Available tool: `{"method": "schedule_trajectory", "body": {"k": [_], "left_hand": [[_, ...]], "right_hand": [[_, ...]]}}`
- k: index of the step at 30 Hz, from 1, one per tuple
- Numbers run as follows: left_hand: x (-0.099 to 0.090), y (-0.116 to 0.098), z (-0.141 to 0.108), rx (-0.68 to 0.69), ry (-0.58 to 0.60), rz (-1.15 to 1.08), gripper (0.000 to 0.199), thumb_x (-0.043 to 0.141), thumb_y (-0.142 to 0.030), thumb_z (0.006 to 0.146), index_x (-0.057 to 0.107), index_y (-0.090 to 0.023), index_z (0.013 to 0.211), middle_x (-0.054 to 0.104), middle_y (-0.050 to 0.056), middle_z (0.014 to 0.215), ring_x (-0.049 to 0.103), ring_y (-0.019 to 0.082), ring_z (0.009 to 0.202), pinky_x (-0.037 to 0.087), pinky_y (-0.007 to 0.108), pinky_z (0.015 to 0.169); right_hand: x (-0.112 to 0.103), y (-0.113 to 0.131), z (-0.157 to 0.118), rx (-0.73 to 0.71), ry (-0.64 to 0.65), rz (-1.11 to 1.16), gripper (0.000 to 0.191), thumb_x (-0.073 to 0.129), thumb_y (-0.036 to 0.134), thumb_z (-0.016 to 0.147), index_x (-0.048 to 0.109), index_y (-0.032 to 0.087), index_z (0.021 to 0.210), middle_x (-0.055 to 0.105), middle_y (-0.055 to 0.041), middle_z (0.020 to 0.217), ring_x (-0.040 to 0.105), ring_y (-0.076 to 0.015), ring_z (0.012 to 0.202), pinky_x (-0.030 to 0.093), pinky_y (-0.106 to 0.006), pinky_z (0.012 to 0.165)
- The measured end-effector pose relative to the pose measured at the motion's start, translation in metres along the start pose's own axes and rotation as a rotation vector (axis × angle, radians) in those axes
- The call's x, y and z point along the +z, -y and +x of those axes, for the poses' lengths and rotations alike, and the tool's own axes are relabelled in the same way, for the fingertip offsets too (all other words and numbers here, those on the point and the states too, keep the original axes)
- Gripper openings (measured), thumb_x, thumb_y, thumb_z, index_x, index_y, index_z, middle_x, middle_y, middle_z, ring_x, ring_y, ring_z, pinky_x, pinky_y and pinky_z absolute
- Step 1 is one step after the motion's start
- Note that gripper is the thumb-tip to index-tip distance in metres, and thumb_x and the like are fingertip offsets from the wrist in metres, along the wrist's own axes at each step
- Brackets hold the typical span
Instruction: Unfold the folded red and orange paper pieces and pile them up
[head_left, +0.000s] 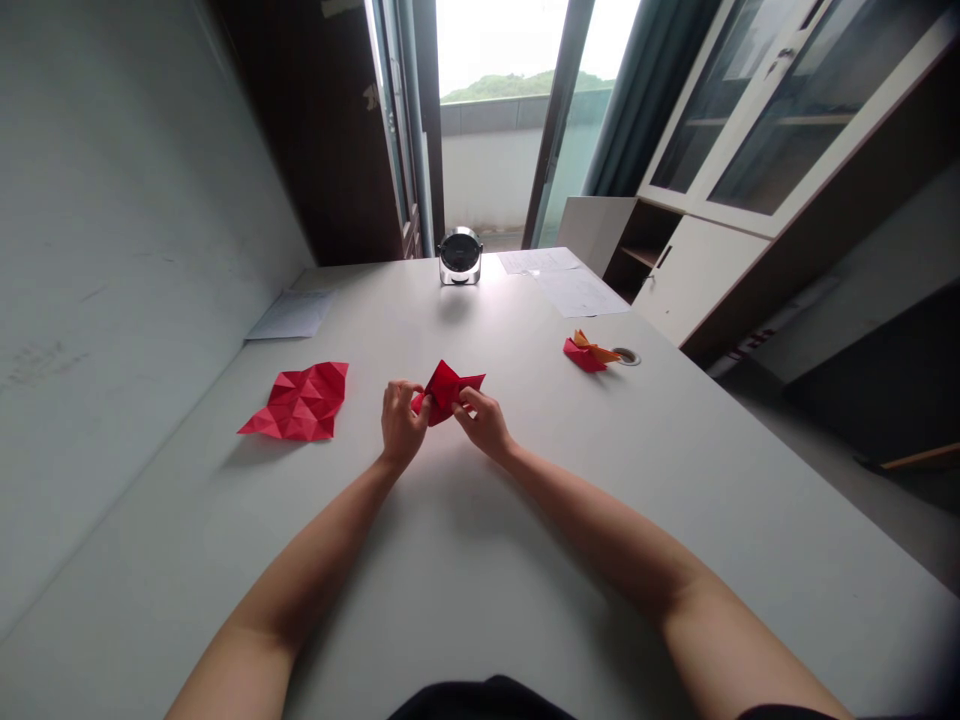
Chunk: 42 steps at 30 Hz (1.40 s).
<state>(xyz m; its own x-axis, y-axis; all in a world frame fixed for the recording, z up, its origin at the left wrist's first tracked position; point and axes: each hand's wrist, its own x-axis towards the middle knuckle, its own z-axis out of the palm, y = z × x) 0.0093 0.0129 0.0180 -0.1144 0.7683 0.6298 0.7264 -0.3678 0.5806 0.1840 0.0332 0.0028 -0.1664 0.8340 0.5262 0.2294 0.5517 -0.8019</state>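
White, smooth-topped table (465,600): left edge along the wall. White cabinet with glass-paned upper doors (731,150), beyond the table's right edge: contents behind the panes too dim to identify; below, one white door stands open on a dark compartment with a shelf (641,257). Overlapping white paper sheets (577,290) at far right corner; pale flat paper (292,315) at far left corner. Creased, spread red paper sheet (304,405) near left edge. Round black-and-silver device on a stand (460,255) at middle of far edge. Left hand (403,420) and right hand (484,420), fingers curled, pinch opposite sides of a pointed red folded paper (444,390), over mid-table. Red-and-orange folded paper piece (589,352) toward right edge, just beside a round, metallic-rimmed inset (631,357).
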Motion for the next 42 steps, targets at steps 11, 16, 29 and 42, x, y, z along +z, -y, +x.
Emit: {"method": "schedule_trajectory", "body": {"k": [11,16,29,42], "left_hand": [[0.009,0.019,0.002,-0.190,0.052,-0.176,0.023,0.053,-0.038,0.095,0.067,-0.020,0.092,0.057,0.009,0.102,0.061,0.021,0.092,0.055,0.034,0.076],[0.011,0.024,0.001,-0.205,0.078,-0.202,0.022,0.057,-0.038,0.092,0.069,-0.020,0.090,0.060,0.008,0.099,0.062,0.021,0.088,0.054,0.034,0.076],[0.027,0.045,0.004,-0.591,0.008,-0.632,0.022,0.069,-0.038,0.081,0.067,-0.016,0.083,0.065,0.005,0.079,0.060,0.016,0.071,0.048,0.028,0.069],[0.014,0.046,0.017,-0.827,-0.128,-1.010,0.017,0.061,-0.027,0.077,0.048,-0.020,0.071,0.054,-0.002,0.066,0.053,0.011,0.059,0.045,0.024,0.059]], "right_hand": [[-0.001,0.000,-0.002,-0.054,0.045,-0.054,0.013,0.054,0.023,0.087,0.051,0.021,0.074,0.062,-0.0020,0.078,0.058,-0.0142,0.070,0.050,-0.026,0.065],[-0.003,0.003,-0.003,-0.053,0.107,-0.092,0.012,0.056,0.025,0.086,0.056,0.021,0.075,0.065,-0.0027,0.080,0.058,-0.0147,0.070,0.047,-0.027,0.066],[-0.002,-0.013,0.007,0.189,-0.030,0.234,0.016,0.056,0.032,0.082,0.053,0.020,0.071,0.058,-0.0018,0.087,0.056,-0.0136,0.074,0.053,-0.025,0.063],[-0.016,-0.033,0.020,0.481,-0.254,0.572,0.010,0.055,0.030,0.073,0.055,0.020,0.072,0.059,0.0010,0.071,0.058,-0.0138,0.070,0.055,-0.026,0.063]]}}
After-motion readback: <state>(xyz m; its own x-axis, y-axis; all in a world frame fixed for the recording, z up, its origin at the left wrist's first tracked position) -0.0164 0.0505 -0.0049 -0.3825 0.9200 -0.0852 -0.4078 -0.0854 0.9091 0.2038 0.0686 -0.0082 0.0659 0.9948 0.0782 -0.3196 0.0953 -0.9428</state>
